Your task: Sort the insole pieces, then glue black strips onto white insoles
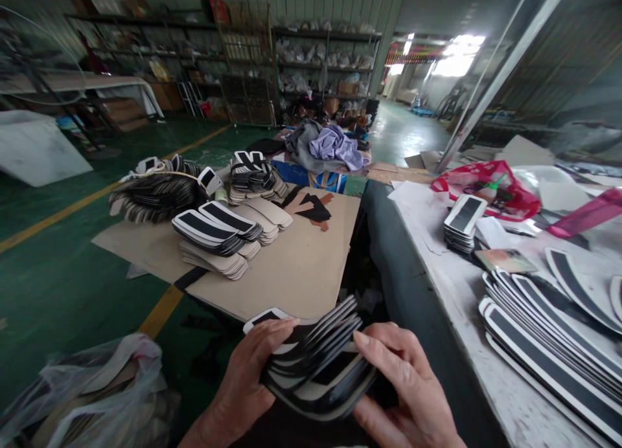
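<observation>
Between my two hands is a fanned stack of curved strips [311, 370], black with pale edges, tilted above the gap in front of me. My left hand [253, 370] grips the stack's left end, thumb over the top. At the right end, my right hand [408, 383] has its thumb on the top edge and fingers beneath. Just beyond, the tan board table [291, 273] carries piles of similar black-and-white strips [214, 228] lying on bare tan strips [218, 263].
On the right, a white worktable [437, 292] bears more curved strips [549, 344], a small stack [464, 221], a phone-like slab [505, 260] and a red bag [510, 195]. A clear plastic bag [107, 390] of strips sits lower left. Purple cloth [335, 147] lies beyond.
</observation>
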The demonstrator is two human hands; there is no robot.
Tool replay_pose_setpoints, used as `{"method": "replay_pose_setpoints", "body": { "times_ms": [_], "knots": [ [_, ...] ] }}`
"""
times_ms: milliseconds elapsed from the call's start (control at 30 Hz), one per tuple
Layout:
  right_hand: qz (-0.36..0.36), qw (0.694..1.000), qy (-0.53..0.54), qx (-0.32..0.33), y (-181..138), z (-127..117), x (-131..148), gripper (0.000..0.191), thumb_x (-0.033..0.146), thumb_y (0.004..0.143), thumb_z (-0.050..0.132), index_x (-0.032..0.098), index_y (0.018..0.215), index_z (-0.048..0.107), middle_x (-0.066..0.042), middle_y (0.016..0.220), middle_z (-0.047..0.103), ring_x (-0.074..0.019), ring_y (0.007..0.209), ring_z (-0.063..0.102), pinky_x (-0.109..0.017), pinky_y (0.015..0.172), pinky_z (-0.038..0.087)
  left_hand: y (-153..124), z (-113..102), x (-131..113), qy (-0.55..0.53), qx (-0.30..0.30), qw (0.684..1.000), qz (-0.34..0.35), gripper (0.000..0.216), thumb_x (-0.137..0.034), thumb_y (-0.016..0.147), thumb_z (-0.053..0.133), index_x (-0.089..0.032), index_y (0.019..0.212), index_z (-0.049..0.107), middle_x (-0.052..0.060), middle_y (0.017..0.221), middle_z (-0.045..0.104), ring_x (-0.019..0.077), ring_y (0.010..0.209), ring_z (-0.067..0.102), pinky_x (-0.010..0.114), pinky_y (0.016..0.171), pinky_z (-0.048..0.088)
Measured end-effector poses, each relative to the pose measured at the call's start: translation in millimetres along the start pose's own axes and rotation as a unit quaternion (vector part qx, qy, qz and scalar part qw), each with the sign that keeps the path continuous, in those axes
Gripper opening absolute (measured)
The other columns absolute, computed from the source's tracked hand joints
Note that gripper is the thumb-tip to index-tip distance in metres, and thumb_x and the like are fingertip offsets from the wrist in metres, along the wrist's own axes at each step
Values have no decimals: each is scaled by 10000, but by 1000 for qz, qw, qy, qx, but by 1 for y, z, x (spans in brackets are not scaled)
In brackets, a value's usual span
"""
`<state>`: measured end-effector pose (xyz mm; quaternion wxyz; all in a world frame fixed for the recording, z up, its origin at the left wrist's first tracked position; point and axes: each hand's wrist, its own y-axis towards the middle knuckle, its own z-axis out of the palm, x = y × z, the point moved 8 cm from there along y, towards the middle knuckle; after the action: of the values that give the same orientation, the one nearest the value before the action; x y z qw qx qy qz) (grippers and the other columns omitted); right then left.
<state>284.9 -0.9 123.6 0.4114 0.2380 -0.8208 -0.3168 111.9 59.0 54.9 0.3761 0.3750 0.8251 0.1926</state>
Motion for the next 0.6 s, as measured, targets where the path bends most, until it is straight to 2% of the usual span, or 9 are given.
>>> {"method": "replay_pose_setpoints", "body": {
  "times_ms": [267,400,600],
  "knots": [
    [-2,1000,-6,-27,3,-3,1,615,143,818,661,270,1377,438,-80,1016,562,-192,878,620,-295,681,547,5,-4,-7,7,-34,999,17,495,-42,785,464,-252,1232,492,53,1073,699,189,976,669,289,877,545],
    [-1,999,-9,-32,2,-3,-1,605,163,824,661,273,1375,438,-83,1018,562,-188,879,619,-291,694,552,4,-3,-4,11,-30,999,12,494,-38,776,462,-234,1227,513,69,1077,700,205,984,668,293,862,551],
    [1,998,-37,-44,-6,-3,-5,569,185,837,631,265,1369,447,-100,1082,517,-199,937,611,-279,739,565,-1,3,4,8,-1,1000,4,555,-30,778,434,-237,1290,478,79,1203,646,233,1110,605,354,945,512]
  ]
}}
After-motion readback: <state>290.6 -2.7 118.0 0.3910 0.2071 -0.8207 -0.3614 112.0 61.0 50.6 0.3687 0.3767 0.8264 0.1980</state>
